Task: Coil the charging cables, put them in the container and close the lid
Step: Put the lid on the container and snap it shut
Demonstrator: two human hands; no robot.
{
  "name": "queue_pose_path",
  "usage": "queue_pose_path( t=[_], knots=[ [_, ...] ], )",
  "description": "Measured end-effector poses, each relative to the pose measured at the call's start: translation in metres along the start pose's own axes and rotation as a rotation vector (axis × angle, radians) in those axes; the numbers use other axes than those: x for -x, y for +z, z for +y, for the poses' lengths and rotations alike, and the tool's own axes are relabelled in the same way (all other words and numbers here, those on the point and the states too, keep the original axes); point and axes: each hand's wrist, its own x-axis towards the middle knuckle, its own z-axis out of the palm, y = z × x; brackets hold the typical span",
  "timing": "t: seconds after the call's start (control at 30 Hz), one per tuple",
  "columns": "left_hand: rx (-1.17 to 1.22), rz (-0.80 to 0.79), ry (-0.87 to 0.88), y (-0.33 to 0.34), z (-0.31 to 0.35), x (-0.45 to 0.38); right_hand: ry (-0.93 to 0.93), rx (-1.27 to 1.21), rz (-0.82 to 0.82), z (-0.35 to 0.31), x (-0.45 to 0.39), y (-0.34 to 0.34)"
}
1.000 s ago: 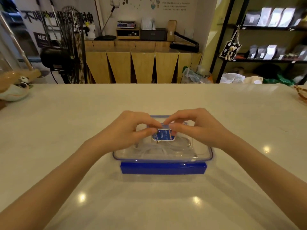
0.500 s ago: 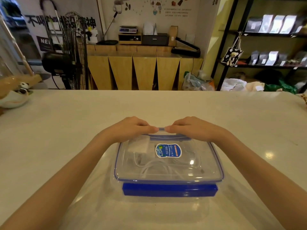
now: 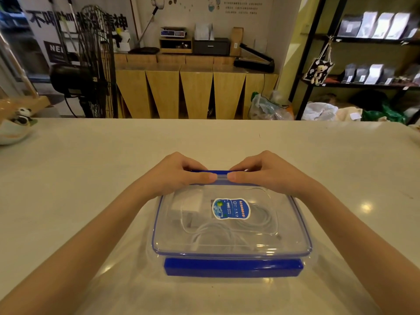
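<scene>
While the clear rectangular plastic container [image 3: 229, 258] sits on the pale countertop [image 3: 91, 169], its far blue latch flap [image 3: 210, 172] is pinched by the left hand [image 3: 179, 176] and, just beside it, the right hand [image 3: 266, 173]. Nearer than both hands, coiled white charging cables [image 3: 227, 233] are seen beneath the transparent blue-rimmed lid [image 3: 291, 226].

One view only, head-worn, wide-angle. Looks forward and down over the table [image 3: 68, 178] from the near side. Both forearms run in from the bottom corners; left hand [image 3: 179, 176] and right hand [image 3: 266, 176] meet near frame centre at the far edge of the container [image 3: 231, 251], which sits close below the lens. Upper third takes in the counter [image 3: 195, 92] and shelves [image 3: 363, 42] well beyond the table. Straight lines bow toward the frame edges.
</scene>
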Motion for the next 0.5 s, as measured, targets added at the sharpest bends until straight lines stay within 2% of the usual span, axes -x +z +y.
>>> queue_pose_path(
  t=[0.23, 0.5],
  knots=[
    [-0.002, 0.069, 0.077, -0.0002, 0.0003, 0.0012, -0.076, 0.008, 0.056, -0.0006, 0.0009, 0.0005],
    [-0.042, 0.078, 0.1, 0.001, -0.0012, 0.003, -0.092, 0.07, 0.068, -0.0006, 0.0031, 0.0041]
  ],
)
